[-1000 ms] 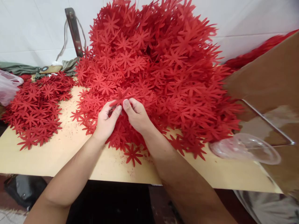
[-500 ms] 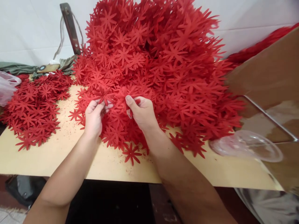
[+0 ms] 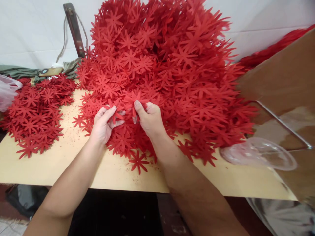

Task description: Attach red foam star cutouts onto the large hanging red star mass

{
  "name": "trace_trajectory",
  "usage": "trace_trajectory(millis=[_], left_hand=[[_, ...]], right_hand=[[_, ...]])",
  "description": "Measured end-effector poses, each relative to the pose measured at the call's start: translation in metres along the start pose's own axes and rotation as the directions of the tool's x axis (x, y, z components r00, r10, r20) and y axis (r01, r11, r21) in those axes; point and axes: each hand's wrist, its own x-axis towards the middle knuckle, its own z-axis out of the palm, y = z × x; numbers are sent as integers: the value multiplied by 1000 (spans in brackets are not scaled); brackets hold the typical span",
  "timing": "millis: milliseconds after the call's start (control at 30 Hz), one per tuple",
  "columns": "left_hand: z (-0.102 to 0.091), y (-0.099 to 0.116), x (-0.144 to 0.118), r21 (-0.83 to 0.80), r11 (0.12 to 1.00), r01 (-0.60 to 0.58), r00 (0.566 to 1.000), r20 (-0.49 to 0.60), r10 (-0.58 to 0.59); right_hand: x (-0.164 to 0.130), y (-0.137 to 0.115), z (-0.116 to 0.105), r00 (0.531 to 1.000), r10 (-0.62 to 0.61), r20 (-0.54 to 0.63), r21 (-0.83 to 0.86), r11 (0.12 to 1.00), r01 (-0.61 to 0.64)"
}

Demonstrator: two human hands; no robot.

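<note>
Both hands meet at the front of a large heap of red flower-shaped petal cutouts [image 3: 187,59]. Thumb and fingers of my left hand [image 3: 104,121] close on a red petal cutout [image 3: 116,113]. Just to its right, my right hand [image 3: 149,116] pinches another red petal cutout [image 3: 134,98] under the thumb. Where the held pieces end and the heap begins is hard to make out. One single cutout [image 3: 139,162] lies on the table in front of the heap.
A smaller pile of red cutouts [image 3: 39,111] lies at the left of the table [image 3: 73,167]. Beside it are a plastic bag [image 3: 8,91] and a dark cloth [image 3: 19,72]. On the right stand a clear plastic container [image 3: 258,154] and a brown cardboard box [image 3: 283,78].
My left hand has moved slightly right and down, nearer my right hand. The darker cutout that stood up at its fingertips no longer shows there. My right hand has barely shifted.
</note>
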Motion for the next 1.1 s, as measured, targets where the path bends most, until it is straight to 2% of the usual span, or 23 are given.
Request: trace_trajectory(millis=[133,333,433,567,667,833,933,1100], left_hand=[[0,-2,0,8,1000,-4,999,51,4],[-3,-5,3,52,998,-38,998,44,36],[0,-4,1,68,994,-86,993,88,80],[6,-4,-2,127,975,-183,979,109,170],[6,-5,-3,163,970,-179,984,46,173],[1,-7,0,170,962,-213,977,58,206],[3,-7,0,195,966,-173,985,44,167],[7,-7,-3,185,969,-163,982,121,142]], right_hand=[[1,1,-1,999,20,-33,-29,999,-21],[0,-2,3,1000,7,23,120,993,-10],[-1,-3,4,998,-14,59,139,990,6],[0,0,2,994,-75,76,92,993,68],[2,6,0,995,-99,32,-5,995,100],[2,7,-2,996,-75,-44,-73,995,71],[0,2,1,999,-54,-2,-45,998,53],[-5,-1,7,992,-71,106,-50,996,76]])
